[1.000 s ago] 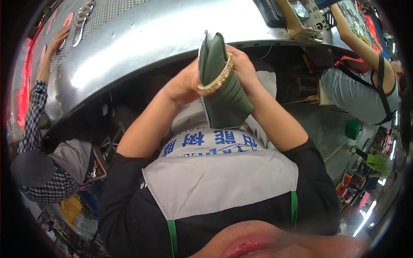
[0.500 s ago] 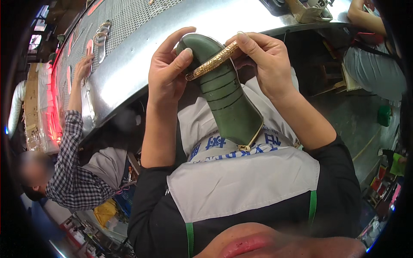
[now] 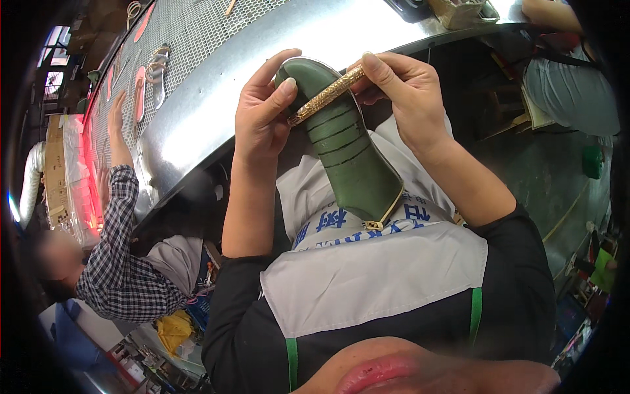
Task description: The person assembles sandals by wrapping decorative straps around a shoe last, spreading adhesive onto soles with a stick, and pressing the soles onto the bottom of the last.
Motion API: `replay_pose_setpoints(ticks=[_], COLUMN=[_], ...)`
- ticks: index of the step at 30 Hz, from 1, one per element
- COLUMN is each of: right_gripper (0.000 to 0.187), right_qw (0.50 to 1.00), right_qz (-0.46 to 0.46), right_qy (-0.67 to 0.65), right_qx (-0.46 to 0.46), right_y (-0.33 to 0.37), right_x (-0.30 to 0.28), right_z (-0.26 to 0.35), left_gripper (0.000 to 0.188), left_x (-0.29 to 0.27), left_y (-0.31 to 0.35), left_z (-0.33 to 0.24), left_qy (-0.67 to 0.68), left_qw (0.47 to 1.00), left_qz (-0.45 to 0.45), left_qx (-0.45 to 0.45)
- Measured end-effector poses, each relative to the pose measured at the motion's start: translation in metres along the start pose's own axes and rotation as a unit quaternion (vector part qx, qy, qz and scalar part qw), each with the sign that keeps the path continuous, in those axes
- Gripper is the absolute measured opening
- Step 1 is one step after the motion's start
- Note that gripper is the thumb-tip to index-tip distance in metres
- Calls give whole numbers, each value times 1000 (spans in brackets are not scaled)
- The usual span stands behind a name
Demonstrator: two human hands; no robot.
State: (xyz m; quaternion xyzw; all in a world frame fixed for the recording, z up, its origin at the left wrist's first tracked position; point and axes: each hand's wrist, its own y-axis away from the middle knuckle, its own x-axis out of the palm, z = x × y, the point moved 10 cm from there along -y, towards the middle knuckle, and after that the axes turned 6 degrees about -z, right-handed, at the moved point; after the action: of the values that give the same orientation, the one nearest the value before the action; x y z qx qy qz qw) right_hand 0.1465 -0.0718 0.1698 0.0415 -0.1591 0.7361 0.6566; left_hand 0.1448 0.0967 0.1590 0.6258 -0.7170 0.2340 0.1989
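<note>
A dark green shoe last (image 3: 354,174) is tilted in front of my apron, its toe up toward the bench and its heel toward me. Across its forepart lies a glittering gold strap (image 3: 326,97). My left hand (image 3: 264,108) is closed round the left side of the toe, thumb beside the strap's left end. My right hand (image 3: 403,85) pinches the strap's right end between thumb and fingers, at the last's right edge. Black lines cross the last below the strap. A pale rim edges the last, and a small gold strap piece (image 3: 374,225) shows at the heel.
Beyond my hands runs a metal bench edge (image 3: 216,98) with a mesh conveyor (image 3: 197,43). Pink insoles (image 3: 140,92) and a sandal (image 3: 157,72) lie on the mesh. A co-worker in a checked shirt (image 3: 121,276) reaches over it at left. A box (image 3: 462,12) stands at the far right.
The co-worker's hand has lifted off the pink insole and moved away from it. My hands keep their grip on the last and strap, shifted slightly with the view.
</note>
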Motion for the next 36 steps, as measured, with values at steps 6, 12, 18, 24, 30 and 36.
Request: replay_pose_setpoints(ticks=[6, 12, 18, 24, 30, 36], right_gripper=[29, 58, 73, 72, 83, 85], right_qw=[991, 849, 794, 926, 903, 851], right_qz=[-5, 156, 214, 190, 196, 166], right_qy=[-97, -324, -365, -206, -264, -369], right_qx=[97, 387, 436, 253, 278, 335], right_y=[11, 33, 36, 38, 54, 57], right_x=[5, 51, 83, -5, -71, -97], right_z=[-36, -85, -77, -117, -167, -160], left_gripper=[46, 51, 44, 42, 29, 51], left_x=[-3, 25, 24, -9, -98, -140], left_y=[7, 2, -12, -17, -152, -276], left_z=[4, -2, -24, 55, 38, -52], left_qy=[30, 8, -39, -306, -529, -828], left_qw=[999, 997, 998, 951, 833, 448], left_qz=[-6, 73, 32, -31, -102, -173], left_qx=[-16, -4, -45, -20, 122, 290])
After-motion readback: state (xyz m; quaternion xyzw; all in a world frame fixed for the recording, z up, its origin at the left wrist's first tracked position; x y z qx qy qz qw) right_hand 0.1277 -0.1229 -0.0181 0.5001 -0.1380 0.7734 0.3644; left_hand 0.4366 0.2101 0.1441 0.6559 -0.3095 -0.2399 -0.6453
